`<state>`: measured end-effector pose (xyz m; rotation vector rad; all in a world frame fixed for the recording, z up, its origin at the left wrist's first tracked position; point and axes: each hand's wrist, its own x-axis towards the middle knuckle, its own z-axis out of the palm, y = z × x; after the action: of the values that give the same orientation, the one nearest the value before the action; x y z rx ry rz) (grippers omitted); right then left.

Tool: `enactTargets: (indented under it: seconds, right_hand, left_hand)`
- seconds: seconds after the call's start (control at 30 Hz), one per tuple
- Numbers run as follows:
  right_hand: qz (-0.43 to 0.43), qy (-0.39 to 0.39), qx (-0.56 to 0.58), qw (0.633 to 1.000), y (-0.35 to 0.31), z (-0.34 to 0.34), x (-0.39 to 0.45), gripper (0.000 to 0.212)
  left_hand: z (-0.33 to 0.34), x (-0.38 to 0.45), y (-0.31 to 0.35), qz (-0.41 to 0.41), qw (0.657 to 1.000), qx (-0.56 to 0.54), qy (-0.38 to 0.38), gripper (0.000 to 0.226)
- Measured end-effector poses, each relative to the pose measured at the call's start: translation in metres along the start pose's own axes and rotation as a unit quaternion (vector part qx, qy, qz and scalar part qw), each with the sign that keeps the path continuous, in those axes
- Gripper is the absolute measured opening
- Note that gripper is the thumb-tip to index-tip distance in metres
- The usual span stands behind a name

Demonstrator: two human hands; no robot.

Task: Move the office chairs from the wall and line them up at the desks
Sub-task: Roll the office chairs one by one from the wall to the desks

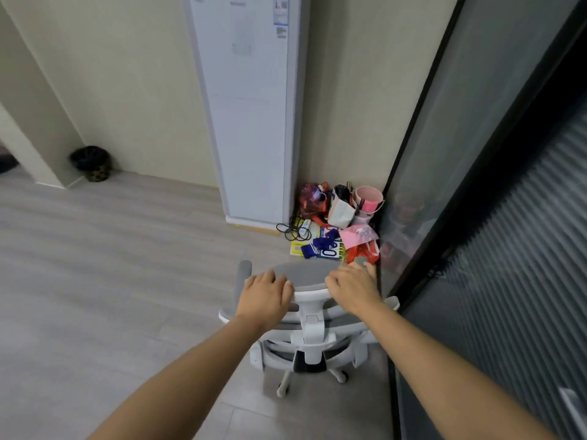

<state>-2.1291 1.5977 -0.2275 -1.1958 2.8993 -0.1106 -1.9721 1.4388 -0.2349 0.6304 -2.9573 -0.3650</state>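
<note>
Grip: left hand (265,293) and right hand (351,289) curl over the office chair (309,315) headrest, apparently gripping.
Risk: chair's casters snag the floor clutter (333,223) beyond it, or its frame scrapes the glass partition (476,154) beside it.

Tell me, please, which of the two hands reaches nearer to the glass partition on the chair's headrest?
The right hand: it holds the headrest end beside the dark-framed glass partition, close to the pile of bags. The left hand holds the opposite end, towards the open floor.

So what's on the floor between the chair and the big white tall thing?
The head view shows a messy pile there: bags, a pink bucket, black cables and blue-and-yellow packets, heaped in the corner beyond the chair, right of the white unit.
</note>
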Motion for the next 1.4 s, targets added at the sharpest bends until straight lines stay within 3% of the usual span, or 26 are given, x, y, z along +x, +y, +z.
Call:
enactTargets:
  seconds: [0.33,0.57,0.9,1.07,1.27,1.4]
  right_hand:
    - [-0.095,-0.03,-0.023,0.995,-0.094,0.013,-0.084,0.056]
    - [-0.235,-0.025,0.012,0.972,-0.172,0.019,-0.155,0.052]
    - [-0.389,-0.045,-0.019,0.92,-0.336,0.021,-0.297,0.074]
    - [-0.439,-0.045,-0.033,0.897,-0.438,0.025,-0.394,0.063]
    - [-0.474,-0.042,-0.013,0.879,-0.551,0.037,-0.51,0.069]
    - [-0.495,-0.059,-0.003,0.867,-0.629,0.04,-0.577,0.061]
  left_hand:
    - [-0.008,-0.155,-0.028,-0.115,0.992,0.016,0.056,0.046]
    - [-0.018,-0.281,-0.048,-0.242,0.966,0.039,0.077,0.036]
    - [-0.043,-0.508,-0.095,-0.361,0.926,0.062,0.089,0.047]
    - [-0.056,-0.643,-0.133,-0.418,0.901,0.067,0.094,0.04]
    - [-0.071,-0.799,-0.178,-0.459,0.878,0.09,0.102,0.042]
    - [-0.084,-0.891,-0.211,-0.506,0.847,0.102,0.129,0.046]
